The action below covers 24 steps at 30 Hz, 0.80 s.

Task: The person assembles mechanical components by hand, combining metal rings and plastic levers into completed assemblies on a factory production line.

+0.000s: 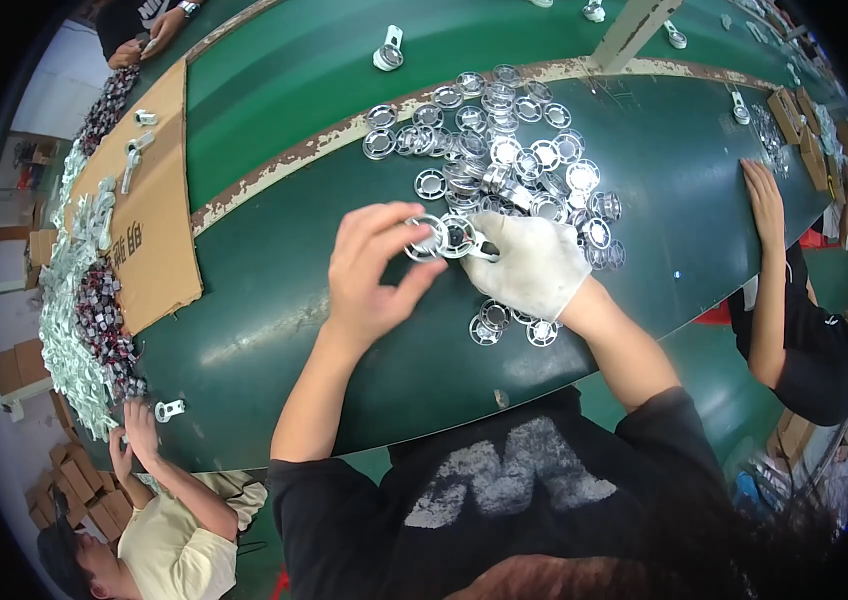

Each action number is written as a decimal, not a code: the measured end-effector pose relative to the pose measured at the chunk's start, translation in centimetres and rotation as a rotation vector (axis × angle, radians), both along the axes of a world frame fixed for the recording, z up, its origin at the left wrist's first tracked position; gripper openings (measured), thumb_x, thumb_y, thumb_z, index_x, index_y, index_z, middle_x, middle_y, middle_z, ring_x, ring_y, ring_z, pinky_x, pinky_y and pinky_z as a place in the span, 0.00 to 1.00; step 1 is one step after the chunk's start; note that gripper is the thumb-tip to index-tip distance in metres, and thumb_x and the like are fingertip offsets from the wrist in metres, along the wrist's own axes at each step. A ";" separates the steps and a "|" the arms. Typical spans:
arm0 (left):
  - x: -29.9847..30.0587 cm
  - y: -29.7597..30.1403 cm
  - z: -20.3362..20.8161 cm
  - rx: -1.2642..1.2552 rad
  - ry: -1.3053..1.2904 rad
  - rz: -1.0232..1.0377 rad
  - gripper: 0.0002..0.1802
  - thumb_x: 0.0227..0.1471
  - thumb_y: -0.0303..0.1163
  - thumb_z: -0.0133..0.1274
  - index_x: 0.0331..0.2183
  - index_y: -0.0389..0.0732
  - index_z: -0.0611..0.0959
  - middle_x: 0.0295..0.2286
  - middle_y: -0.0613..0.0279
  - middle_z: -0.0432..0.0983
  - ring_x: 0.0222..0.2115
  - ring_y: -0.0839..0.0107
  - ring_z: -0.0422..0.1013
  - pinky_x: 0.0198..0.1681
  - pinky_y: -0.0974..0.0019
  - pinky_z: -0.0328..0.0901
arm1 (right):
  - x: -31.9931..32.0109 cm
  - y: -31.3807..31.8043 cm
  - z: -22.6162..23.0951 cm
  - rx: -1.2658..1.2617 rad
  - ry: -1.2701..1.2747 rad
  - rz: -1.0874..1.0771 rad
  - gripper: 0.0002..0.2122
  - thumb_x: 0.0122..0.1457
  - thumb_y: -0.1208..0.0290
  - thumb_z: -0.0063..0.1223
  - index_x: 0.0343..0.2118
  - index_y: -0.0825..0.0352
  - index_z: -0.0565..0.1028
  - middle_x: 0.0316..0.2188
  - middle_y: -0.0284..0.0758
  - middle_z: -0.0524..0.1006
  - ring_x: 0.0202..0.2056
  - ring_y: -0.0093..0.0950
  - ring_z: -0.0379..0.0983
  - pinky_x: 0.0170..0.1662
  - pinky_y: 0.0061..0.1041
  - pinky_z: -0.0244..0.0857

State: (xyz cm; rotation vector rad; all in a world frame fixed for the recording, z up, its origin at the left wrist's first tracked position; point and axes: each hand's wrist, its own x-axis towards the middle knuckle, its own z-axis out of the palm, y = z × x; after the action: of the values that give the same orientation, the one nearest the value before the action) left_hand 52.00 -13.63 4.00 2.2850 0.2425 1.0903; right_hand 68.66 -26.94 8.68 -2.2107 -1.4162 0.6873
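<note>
My bare left hand [366, 268] is closed on a round silver ring cap [424, 240], pinched between thumb and fingers. In a white glove, my right hand [529, 262] grips a white part with a round head [458, 237] and a short handle. The cap and the round head are side by side, seemingly touching, above the green table [274, 290]. Just beyond my hands, a loose heap of silver ring caps [499, 150] spreads over the tabletop. A few more ring caps [541, 332] lie below my right wrist.
A cardboard sheet [159, 230] at the left carries several white handled parts. Beside it are piles of pale parts [69, 330] and small dark-red parts [104, 315]. A green belt [294, 80] runs behind a chipped ledge; a post [634, 30] stands there. Co-workers sit at both sides.
</note>
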 end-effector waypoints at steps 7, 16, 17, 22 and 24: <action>0.2 -1.5 -1.7 0.128 0.045 0.006 0.19 0.36 0.26 0.72 0.35 0.44 0.84 0.44 0.65 0.80 0.48 0.57 0.72 0.47 0.57 0.70 | -0.2 -0.4 -1.4 0.036 -0.112 0.106 0.14 0.54 0.62 0.55 0.41 0.62 0.78 0.23 0.43 0.80 0.29 0.44 0.80 0.33 0.46 0.73; -0.1 -1.6 -1.9 -0.252 0.021 -0.160 0.19 0.39 0.21 0.71 0.36 0.41 0.83 0.45 0.55 0.80 0.43 0.59 0.80 0.42 0.63 0.76 | -0.1 -0.7 -2.0 0.182 -0.103 0.135 0.09 0.54 0.63 0.54 0.36 0.59 0.78 0.20 0.42 0.79 0.25 0.45 0.79 0.29 0.45 0.73; -0.1 -1.4 -1.8 -0.253 0.021 -0.160 0.19 0.39 0.21 0.71 0.36 0.41 0.83 0.45 0.55 0.80 0.43 0.59 0.80 0.42 0.63 0.76 | -0.1 -0.6 -2.1 0.182 -0.104 0.141 0.09 0.54 0.63 0.54 0.36 0.59 0.78 0.20 0.42 0.79 0.24 0.45 0.79 0.29 0.46 0.73; -0.4 -1.0 -1.7 -0.237 0.027 -0.165 0.18 0.40 0.20 0.70 0.35 0.39 0.81 0.46 0.52 0.80 0.42 0.59 0.81 0.42 0.64 0.77 | 0.1 -0.1 -1.2 0.103 -0.080 0.152 0.12 0.56 0.61 0.55 0.38 0.62 0.77 0.21 0.43 0.79 0.25 0.44 0.80 0.30 0.43 0.73; -0.3 -0.7 -1.1 -0.153 0.000 -0.175 0.18 0.39 0.20 0.70 0.34 0.39 0.80 0.46 0.51 0.80 0.43 0.57 0.80 0.43 0.63 0.77 | 1.2 0.3 -0.2 0.018 0.368 0.231 0.16 0.59 0.56 0.55 0.39 0.66 0.77 0.24 0.46 0.79 0.29 0.45 0.80 0.32 0.40 0.72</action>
State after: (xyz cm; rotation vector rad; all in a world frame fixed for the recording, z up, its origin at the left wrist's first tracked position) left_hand 51.66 -14.37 2.88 2.1263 0.1181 0.9497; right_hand 69.83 -26.68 8.46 -1.8015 -1.4822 1.0909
